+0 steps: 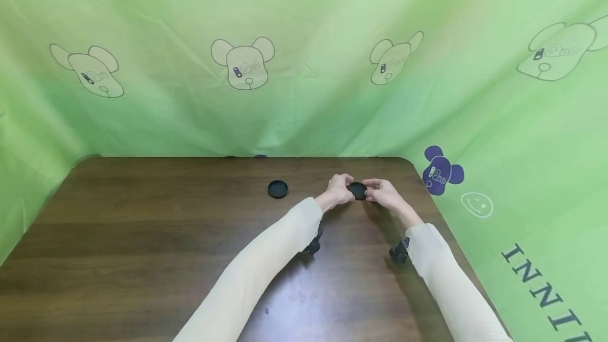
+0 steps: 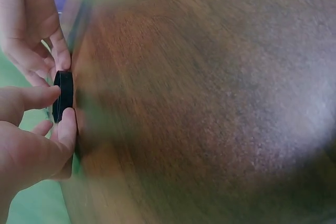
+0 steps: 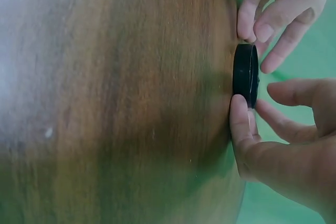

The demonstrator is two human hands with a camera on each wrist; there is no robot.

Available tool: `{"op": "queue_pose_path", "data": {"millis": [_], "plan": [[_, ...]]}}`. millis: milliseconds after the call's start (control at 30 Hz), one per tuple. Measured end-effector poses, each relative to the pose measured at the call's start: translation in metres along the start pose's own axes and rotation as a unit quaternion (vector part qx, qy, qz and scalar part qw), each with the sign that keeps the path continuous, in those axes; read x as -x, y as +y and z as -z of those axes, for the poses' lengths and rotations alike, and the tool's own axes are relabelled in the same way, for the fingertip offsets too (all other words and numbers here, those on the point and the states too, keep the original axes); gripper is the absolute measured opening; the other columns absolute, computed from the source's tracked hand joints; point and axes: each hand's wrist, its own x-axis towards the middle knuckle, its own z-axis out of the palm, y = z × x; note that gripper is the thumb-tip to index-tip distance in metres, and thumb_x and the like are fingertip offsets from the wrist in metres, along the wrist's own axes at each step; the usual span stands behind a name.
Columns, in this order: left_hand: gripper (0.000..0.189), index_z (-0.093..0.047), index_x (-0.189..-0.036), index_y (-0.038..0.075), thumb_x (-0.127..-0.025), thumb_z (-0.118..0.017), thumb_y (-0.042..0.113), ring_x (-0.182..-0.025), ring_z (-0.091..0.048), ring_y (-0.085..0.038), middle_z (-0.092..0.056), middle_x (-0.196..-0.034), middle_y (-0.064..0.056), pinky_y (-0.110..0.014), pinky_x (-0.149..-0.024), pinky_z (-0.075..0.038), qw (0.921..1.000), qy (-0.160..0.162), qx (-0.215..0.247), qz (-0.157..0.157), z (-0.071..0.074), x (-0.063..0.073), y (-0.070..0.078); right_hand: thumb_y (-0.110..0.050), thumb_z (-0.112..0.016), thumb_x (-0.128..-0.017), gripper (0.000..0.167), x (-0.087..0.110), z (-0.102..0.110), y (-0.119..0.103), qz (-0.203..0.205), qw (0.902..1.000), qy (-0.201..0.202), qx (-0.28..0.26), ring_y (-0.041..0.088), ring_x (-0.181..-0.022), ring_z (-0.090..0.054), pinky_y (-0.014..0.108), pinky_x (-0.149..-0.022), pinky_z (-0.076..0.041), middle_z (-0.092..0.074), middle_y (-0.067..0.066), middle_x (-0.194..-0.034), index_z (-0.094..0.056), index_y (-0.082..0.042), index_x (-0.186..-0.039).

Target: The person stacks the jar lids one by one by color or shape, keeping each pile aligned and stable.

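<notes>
A black round piece [image 1: 357, 191], shallow with a raised rim like a lid, stands at the far right of the table between both hands. My left hand [image 1: 339, 189] holds its left side; in the left wrist view the thumb is on the rim and a finger [image 2: 50, 95] reaches over the top. From the other side my right hand [image 1: 382, 194] grips the rim with the thumb [image 3: 240, 109] and a fingertip, while the index finger is raised off it. Left of the hands, a second matching black round piece [image 1: 277, 189] lies on the table.
The brown wooden table [image 1: 142, 236] ends at a green printed curtain [image 1: 304, 115] behind and on the sides. Dark wrist devices [image 1: 399, 252] hang beneath both cream sleeves [image 1: 266, 257]. A tiny speck [image 1: 267, 311] lies near the front.
</notes>
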Motion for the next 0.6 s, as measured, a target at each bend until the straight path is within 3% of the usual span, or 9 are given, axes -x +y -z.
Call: {"op": "queue_pose_path", "data": {"millis": [200, 600], "plan": [[0.051, -0.064, -0.119, 0.003, -0.070, -0.080, -0.004, -0.108, -0.049, -0.022, -0.059, -0.111, -0.011, -0.025, -0.094, -0.040, 0.9999, 0.010, 0.004, 0.003, 0.002, 0.005, 0.000, 0.004, -0.056, -0.092, 0.051, 0.000, -0.005, 0.002, 0.016, 0.9997, -0.005, 0.016, 0.042, -0.116, -0.049, 0.018, -0.078, -0.048, -0.049, 0.037, -0.126, -0.036, 0.018, -0.136], [0.046, -0.066, -0.109, 0.002, -0.066, -0.081, -0.005, -0.106, -0.052, -0.023, -0.065, -0.100, -0.010, -0.025, -0.094, -0.039, 0.9990, 0.043, 0.000, -0.007, 0.001, 0.009, -0.002, 0.003, -0.059, -0.091, 0.053, 0.003, -0.013, -0.001, 0.015, 0.9999, 0.005, 0.006, 0.043, -0.120, -0.047, 0.018, -0.079, -0.050, -0.047, 0.038, -0.129, -0.037, 0.018, -0.136]]}}
